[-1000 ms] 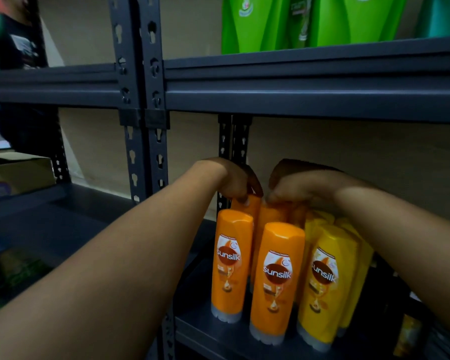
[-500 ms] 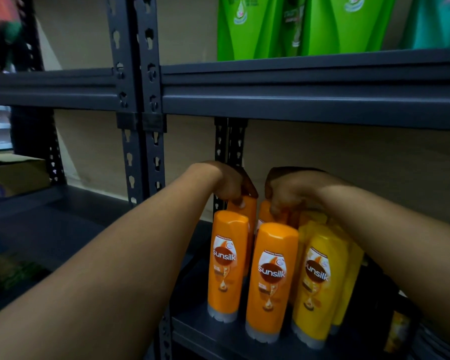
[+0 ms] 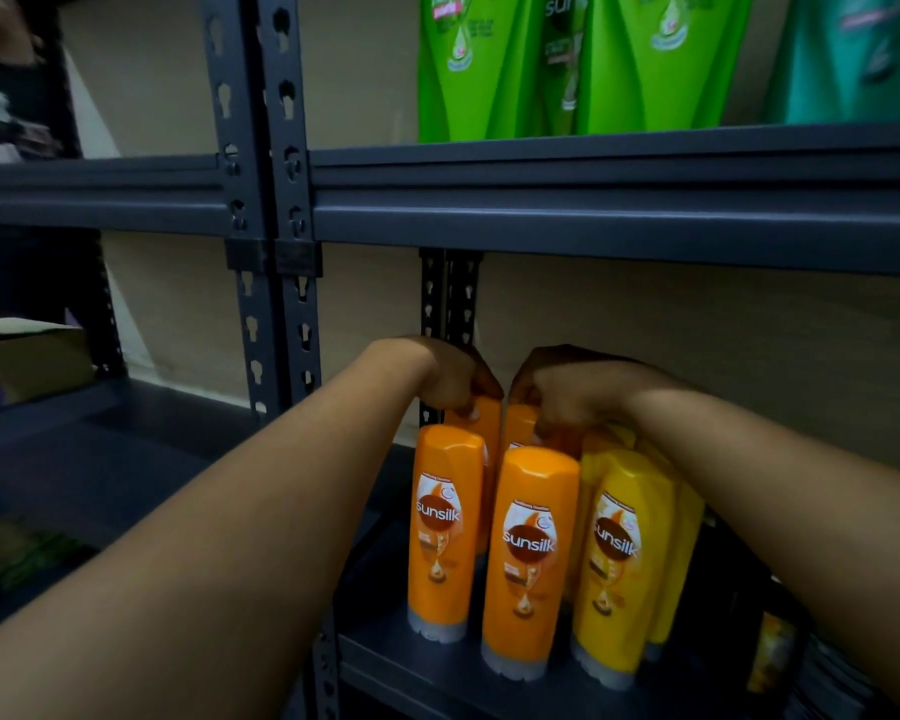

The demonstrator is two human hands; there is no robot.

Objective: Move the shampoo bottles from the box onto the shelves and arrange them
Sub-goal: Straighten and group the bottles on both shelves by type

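Note:
Two orange Sunsilk bottles (image 3: pixel 445 532) (image 3: pixel 531 563) stand at the front of the dark lower shelf (image 3: pixel 437 678), with yellow Sunsilk bottles (image 3: pixel 619 563) to their right. Behind them stand two more orange bottles. My left hand (image 3: pixel 448 376) grips the top of the rear left orange bottle (image 3: pixel 481 423). My right hand (image 3: pixel 567 392) grips the top of the rear right orange bottle (image 3: pixel 520 428). Both arms reach in over the front row. The rear bottles' bodies are mostly hidden.
The upper shelf beam (image 3: pixel 593 215) runs close above my hands and carries green bottles (image 3: pixel 567 65) and a teal one (image 3: pixel 853 59). A steel upright (image 3: pixel 276 304) stands left of the bottles. A cardboard box (image 3: pixel 22 361) sits on the left shelf. A person stands at far left.
Both hands have stayed on the rear orange bottles and eased slightly deeper into the shelf. The view has tilted up a little, showing more of the green bottles.

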